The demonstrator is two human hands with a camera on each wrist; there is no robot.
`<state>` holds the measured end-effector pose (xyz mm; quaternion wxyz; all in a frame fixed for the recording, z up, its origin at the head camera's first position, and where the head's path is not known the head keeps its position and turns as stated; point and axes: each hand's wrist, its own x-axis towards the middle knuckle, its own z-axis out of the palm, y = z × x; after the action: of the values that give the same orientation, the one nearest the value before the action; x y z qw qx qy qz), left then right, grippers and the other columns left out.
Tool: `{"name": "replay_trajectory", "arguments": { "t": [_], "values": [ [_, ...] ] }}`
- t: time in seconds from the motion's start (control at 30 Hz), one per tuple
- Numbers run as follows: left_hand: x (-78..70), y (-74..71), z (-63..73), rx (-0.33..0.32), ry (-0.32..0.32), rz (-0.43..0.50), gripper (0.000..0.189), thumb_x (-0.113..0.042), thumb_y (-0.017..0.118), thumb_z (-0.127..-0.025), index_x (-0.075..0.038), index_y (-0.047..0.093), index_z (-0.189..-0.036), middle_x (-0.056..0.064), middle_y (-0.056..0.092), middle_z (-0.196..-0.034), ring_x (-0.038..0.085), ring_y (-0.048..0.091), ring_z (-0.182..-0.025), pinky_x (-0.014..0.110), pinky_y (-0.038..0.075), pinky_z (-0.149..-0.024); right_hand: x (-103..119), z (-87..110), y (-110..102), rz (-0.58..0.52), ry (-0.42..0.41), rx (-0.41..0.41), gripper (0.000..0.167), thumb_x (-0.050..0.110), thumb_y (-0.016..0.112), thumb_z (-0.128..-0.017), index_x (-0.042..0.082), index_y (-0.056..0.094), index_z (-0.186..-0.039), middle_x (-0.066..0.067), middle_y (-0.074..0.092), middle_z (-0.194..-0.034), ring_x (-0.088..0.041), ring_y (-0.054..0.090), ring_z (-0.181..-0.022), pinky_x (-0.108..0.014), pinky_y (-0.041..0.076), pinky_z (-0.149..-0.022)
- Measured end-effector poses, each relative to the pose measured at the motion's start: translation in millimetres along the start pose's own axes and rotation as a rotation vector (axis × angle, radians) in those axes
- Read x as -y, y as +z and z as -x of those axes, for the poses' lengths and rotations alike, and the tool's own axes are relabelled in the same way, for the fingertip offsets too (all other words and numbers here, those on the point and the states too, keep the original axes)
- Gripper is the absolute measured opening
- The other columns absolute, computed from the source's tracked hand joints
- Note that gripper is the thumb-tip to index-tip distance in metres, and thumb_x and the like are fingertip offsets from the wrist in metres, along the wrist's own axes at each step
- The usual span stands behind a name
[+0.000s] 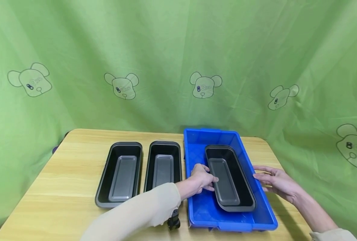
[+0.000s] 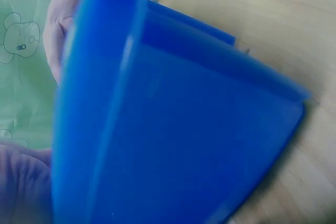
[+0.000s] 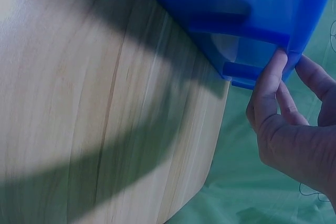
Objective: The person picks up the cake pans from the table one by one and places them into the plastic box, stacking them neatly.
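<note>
A dark loaf pan (image 1: 224, 180) lies slightly slanted inside the blue plastic bin (image 1: 196, 216). My left hand (image 1: 201, 177) grips its left rim, with the thumb over the inside and the fingers along the outer wall. In the left wrist view the bin's outer wall (image 2: 184, 129) blocks most of the hand and the whole pan. My right hand (image 1: 279, 184) is at the bin's right rim. In the right wrist view, thumb and fingertips lightly pinch the rim beside a cut-out handle (image 3: 252, 51).
Two more dark loaf pans stand side by side left of the bin, the left pan (image 1: 122, 177) and the middle pan (image 1: 163, 167), partly behind my left sleeve (image 1: 145, 211). All stand on a wooden table (image 1: 55, 190). A green curtain (image 1: 166, 40) hangs behind it.
</note>
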<state>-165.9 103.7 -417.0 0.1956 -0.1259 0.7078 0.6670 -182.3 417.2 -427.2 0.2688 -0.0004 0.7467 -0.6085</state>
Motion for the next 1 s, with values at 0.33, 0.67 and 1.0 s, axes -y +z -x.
{"name": "replay_trajectory", "arguments": {
  "t": [0.33, 0.67, 1.0],
  "values": [
    [-12.1, -16.9, 10.0, 0.084, 0.057, -0.041, 0.046, 0.000, 0.082, -0.089, 0.000, 0.059, -0.128, 0.017, 0.078, -0.094, 0.039, 0.080, -0.090, 0.037, 0.071, -0.070, 1, 2.0, 0, -0.011, -0.007, 0.010, 0.027, 0.016, 0.054, -0.110, 0.029, 0.059, -0.134, 0.009, 0.077, -0.117, -0.010, 0.075, -0.106, -0.031, 0.067, -0.091],
    [-24.2, -58.0, 17.4, 0.186, 0.133, -0.050, 0.045, -0.009, 0.079, -0.094, 0.002, 0.061, -0.134, 0.021, 0.079, -0.112, 0.034, 0.080, -0.100, 0.043, 0.071, -0.079, 0, 2.3, -1, -0.035, -0.011, 0.019, 0.028, 0.014, 0.055, -0.110, 0.028, 0.060, -0.134, 0.008, 0.078, -0.118, -0.011, 0.075, -0.108, -0.032, 0.067, -0.093],
    [-34.1, -104.2, 23.6, 0.190, 0.173, -0.052, 0.039, -0.012, 0.077, -0.096, -0.001, 0.065, -0.132, 0.019, 0.079, -0.116, 0.026, 0.080, -0.092, 0.037, 0.071, -0.077, 0, 2.2, 1, -0.044, -0.011, 0.021, 0.029, 0.015, 0.055, -0.110, 0.026, 0.058, -0.137, 0.007, 0.078, -0.118, -0.012, 0.075, -0.108, -0.032, 0.067, -0.094]
  ]
}}
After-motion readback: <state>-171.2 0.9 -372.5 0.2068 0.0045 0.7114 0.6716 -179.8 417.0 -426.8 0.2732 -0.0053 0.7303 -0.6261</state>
